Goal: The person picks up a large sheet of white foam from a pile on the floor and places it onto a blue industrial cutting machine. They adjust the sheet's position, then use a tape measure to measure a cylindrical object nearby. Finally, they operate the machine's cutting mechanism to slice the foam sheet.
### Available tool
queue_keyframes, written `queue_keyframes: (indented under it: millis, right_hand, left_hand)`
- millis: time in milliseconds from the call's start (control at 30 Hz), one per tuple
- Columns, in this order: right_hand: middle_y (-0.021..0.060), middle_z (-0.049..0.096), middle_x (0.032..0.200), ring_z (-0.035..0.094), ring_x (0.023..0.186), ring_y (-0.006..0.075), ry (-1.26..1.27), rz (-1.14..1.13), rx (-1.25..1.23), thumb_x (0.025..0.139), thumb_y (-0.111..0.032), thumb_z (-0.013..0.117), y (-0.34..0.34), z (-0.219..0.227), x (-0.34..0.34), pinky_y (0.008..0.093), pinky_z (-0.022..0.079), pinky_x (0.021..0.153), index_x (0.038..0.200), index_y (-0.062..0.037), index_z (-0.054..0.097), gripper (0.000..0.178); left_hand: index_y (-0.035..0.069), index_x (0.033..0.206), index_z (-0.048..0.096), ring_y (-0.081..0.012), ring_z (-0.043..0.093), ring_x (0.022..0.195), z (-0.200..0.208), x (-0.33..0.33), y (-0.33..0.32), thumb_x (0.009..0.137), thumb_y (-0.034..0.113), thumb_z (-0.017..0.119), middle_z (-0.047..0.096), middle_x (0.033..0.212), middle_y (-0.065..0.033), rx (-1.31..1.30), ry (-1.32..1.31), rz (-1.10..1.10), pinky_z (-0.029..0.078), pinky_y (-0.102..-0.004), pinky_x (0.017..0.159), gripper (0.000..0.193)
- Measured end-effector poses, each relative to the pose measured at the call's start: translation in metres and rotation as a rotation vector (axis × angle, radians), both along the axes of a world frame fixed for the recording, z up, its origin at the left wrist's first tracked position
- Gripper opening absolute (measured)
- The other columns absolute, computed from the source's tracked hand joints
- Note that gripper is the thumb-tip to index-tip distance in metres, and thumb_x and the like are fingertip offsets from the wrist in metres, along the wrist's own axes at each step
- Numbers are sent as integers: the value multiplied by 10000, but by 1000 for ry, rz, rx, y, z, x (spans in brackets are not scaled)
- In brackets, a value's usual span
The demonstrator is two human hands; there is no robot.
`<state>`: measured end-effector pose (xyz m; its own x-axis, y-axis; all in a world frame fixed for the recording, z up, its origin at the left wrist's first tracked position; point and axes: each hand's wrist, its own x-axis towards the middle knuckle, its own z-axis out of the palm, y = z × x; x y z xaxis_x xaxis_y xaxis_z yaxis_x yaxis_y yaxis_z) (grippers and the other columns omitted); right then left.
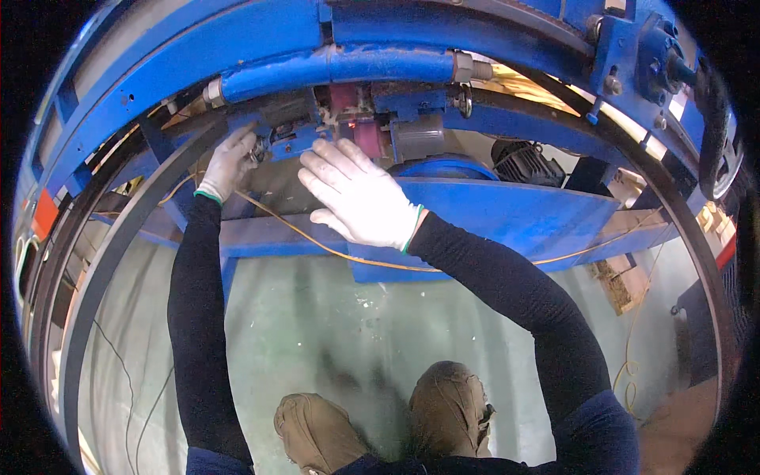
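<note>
Both my hands wear white knit gloves with green cuffs. My left hand (227, 165) is closed at a small metal fitting (257, 149), which looks like a knob or handle on the left end of a blue mechanism (291, 142); the fingers partly hide it. My right hand (352, 190) is held flat, palm down and fingers stretched out, just in front of a pinkish-red cylinder (368, 138). A small orange glow shows by that cylinder. To its right sits a grey cylindrical housing (419, 137). Whether the right fingertips touch the mechanism, I cannot tell.
A blue pipe (332, 65) with end nuts crosses above my hands. Below the mechanism slopes a blue panel (491, 222), a yellow cable (309, 237) running along it. A black motor (526, 162) stands right. A dark curved bar (134, 214) passes by my left arm.
</note>
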<state>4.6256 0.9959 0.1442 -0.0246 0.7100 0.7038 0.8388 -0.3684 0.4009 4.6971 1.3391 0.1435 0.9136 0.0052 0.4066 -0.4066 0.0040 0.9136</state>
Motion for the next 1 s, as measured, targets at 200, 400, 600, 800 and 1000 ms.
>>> queue_keyframes:
  millis: [200, 400, 600, 800, 1000]
  right_hand:
    - [160, 499, 1402, 407, 1365, 343, 11, -19, 9, 873, -399, 627, -3, -3, 4, 498, 237, 1175, 1324, -24, 528, 594]
    - [152, 491, 1414, 414, 1358, 333, 8, -39, 2, 868, -397, 634, -12, -5, 4, 485, 245, 1172, 1326, -35, 530, 593]
    - [154, 492, 1417, 426, 1350, 332, 5, -56, 11, 880, -412, 618, -13, -2, 4, 484, 258, 1166, 1329, -34, 529, 593]
    - [159, 491, 1418, 419, 1356, 343, -21, -36, 17, 892, -421, 600, -5, 2, -1, 496, 257, 1166, 1328, -27, 527, 592]
    - [169, 505, 1405, 385, 1391, 346, -10, -75, -14, 879, -418, 609, -22, 8, -1, 502, 239, 1180, 1313, -17, 543, 595]
  left_hand:
    - [-35, 1284, 538, -421, 564, 1164, -9, 25, -11, 1018, 233, 473, 584, 1246, -273, 800, -386, 627, 454, -414, 965, 383]
    - [-34, 1146, 567, -452, 563, 1111, -33, 24, -24, 961, 211, 501, 599, 1186, -272, 942, -689, 874, 466, -468, 910, 314]
    - [4, 925, 598, -316, 638, 665, 7, 15, -40, 978, 416, 469, 671, 809, -155, 490, 0, 666, 502, -413, 620, 435]
    - [26, 1089, 630, -155, 633, 696, 24, -9, -35, 981, 530, 474, 658, 902, -79, 145, 331, 310, 485, -320, 590, 538]
    - [1, 1298, 548, -161, 640, 931, -8, -28, -43, 1002, 231, 543, 603, 1182, -103, -104, -15, 173, 550, -318, 772, 375]
